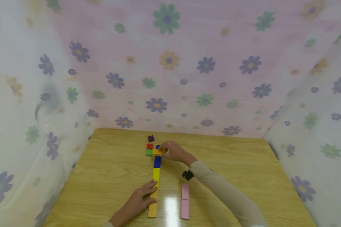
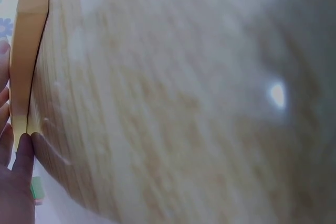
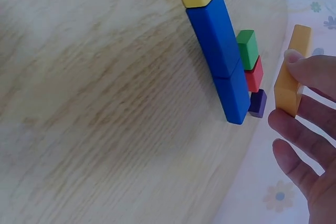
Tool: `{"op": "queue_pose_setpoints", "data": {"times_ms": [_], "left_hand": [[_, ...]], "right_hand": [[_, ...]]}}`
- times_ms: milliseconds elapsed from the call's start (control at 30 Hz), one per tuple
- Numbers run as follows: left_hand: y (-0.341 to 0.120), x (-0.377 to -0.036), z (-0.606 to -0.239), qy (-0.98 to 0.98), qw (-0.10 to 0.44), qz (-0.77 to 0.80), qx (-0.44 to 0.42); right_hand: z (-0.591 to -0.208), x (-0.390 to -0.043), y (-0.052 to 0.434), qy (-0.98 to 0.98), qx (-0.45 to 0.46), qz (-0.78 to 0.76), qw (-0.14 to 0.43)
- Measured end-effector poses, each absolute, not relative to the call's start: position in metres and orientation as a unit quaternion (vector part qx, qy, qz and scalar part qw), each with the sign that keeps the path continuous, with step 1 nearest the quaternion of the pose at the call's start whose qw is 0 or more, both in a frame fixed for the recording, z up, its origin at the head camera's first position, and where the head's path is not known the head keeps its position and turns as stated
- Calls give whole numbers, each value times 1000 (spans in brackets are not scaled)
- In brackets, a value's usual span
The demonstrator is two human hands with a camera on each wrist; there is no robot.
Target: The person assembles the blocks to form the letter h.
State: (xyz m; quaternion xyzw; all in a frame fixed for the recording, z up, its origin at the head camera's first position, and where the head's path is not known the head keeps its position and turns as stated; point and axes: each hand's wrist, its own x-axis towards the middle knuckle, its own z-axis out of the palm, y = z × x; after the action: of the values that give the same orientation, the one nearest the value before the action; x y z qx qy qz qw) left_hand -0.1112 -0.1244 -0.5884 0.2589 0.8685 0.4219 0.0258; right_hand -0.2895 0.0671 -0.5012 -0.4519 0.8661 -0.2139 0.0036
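My right hand [image 1: 174, 151] pinches an orange block [image 3: 293, 74] between thumb and fingers, over the far end of a long row. Two blue blocks [image 3: 218, 35] form that end of the row. Nearer come a yellow block [image 1: 156, 173] and orange blocks [image 1: 152, 210], laid end to end. My left hand [image 1: 139, 197] rests on the yellow and orange part with its fingers stretched across it. In the left wrist view its fingertips touch an orange block [image 2: 27, 51]. Beside the blue end sit a green block [image 3: 248, 48], a red block [image 3: 255, 75] and a dark purple block [image 3: 258, 103].
Two pink blocks [image 1: 185, 191] lie end to end to the right of the row on the wooden table [image 1: 230, 164]. A black wrist camera [image 1: 188, 175] hangs at the right sleeve. Flower-patterned cloth [image 1: 184, 104] closes off the back and both sides.
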Motion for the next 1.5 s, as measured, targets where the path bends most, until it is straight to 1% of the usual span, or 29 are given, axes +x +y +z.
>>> {"op": "queue_pose_setpoints", "data": {"times_ms": [233, 700, 1100, 1500], "left_hand": [[-125, -112, -586, 865, 14, 424, 267], [-125, -110, -582, 862, 21, 433, 263], [-125, -109, -584, 864, 8, 424, 272], [-125, -110, -587, 866, 8, 422, 269]], "right_hand": [[-505, -282, 80, 864, -451, -222, 7], [-503, -256, 100, 867, -422, -261, 31], [-516, -241, 112, 867, -417, -271, 34], [-531, -226, 116, 863, -410, -292, 41]]}}
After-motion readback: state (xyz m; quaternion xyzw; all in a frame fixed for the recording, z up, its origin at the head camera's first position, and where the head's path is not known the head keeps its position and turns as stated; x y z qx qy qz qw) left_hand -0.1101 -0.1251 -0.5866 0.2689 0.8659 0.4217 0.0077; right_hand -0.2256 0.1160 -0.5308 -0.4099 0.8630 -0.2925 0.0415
